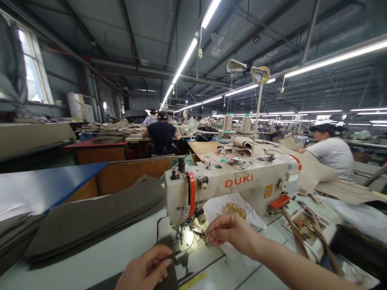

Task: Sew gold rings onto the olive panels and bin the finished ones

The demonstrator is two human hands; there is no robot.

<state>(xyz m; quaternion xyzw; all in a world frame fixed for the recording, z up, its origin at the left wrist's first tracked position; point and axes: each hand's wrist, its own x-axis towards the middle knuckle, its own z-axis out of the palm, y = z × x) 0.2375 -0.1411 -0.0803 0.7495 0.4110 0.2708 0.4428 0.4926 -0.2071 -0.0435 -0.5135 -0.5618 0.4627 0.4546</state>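
Note:
My left hand (148,268) is closed, its thumb and fingers pinching the edge of a dark olive fabric piece (169,274) just in front of the needle area. The fabric's far end lies close to the presser foot (181,235) of a white sewing machine (217,185). Just right of the needle, my right hand (231,233) is closed, fingertips pinched together beside a small metal attachment (198,230) on the machine bed. What sits between those fingertips is too small to make out. Behind that hand, gold-coloured metal rings (234,210) lie on a white plastic bag (254,215).
Dark olive panels (99,217) are stacked to the left of the machine. At right stands a white tray (314,237) with small parts and straps. Thread cones (227,123) rise behind the machine. One person (329,151) works at right, another (161,135) ahead.

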